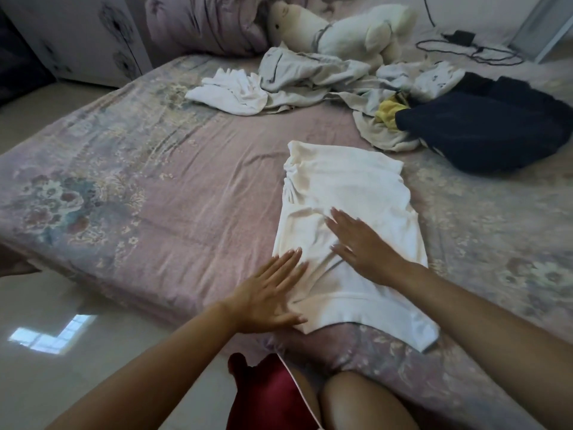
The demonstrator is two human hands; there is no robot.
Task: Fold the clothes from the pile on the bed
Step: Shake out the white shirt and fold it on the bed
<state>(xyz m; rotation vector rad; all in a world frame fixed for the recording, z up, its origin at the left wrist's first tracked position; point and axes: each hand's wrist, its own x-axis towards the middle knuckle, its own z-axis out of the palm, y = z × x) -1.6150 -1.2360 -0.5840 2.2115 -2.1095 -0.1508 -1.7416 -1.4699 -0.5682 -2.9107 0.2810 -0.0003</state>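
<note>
A white garment (350,193) lies folded lengthwise on the near corner of the bed (173,187). My left hand (269,293) rests flat on its near left edge, fingers spread. Flat on the cloth's middle lies my right hand (359,243), fingers together and pointing up-left. Neither hand grips the fabric. Farther back lies the pile: a white piece (229,91), pale grey clothes (304,72), a yellow item (387,111) and a dark navy garment (483,125).
A white plush toy (347,29) and a purple duvet (201,23) lie at the head of the bed. A black charger with its cable (465,41) sits at the back right. Glossy floor (62,321) is on the left; my knee (356,398) touches the mattress.
</note>
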